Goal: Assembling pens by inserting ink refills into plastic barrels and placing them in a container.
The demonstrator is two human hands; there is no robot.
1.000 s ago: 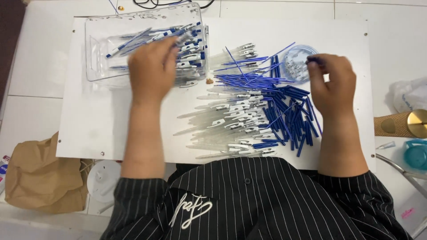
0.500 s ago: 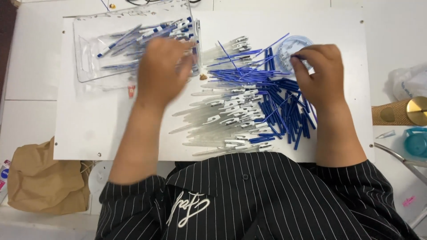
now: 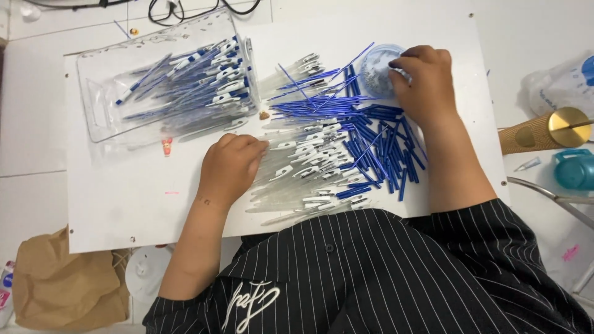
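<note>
My left hand point(image 3: 230, 166) rests on the white board point(image 3: 124, 204), its curled fingertips closed on the near end of a clear pen barrel in the pile of barrels point(image 3: 297, 170). My right hand point(image 3: 427, 83) reaches to a small round clear dish point(image 3: 374, 71) of tiny parts, fingers pinched at its rim; what they pinch is mostly hidden. Between the hands lies a heap of blue ink refills point(image 3: 377, 142). A clear plastic tray point(image 3: 108, 120) at the far left holds several assembled blue and white pens point(image 3: 198, 83).
A brown paper bag point(image 3: 62, 291) sits at the lower left, below the board. Off the right edge stand a gold-topped object point(image 3: 544, 131), a teal container point(image 3: 575, 168) and a white plastic bag point(image 3: 566, 77). Black cables point(image 3: 185, 9) run along the far side.
My left hand has come back from the tray of pens to the pile of clear barrels. My right hand has stayed at the round dish.
</note>
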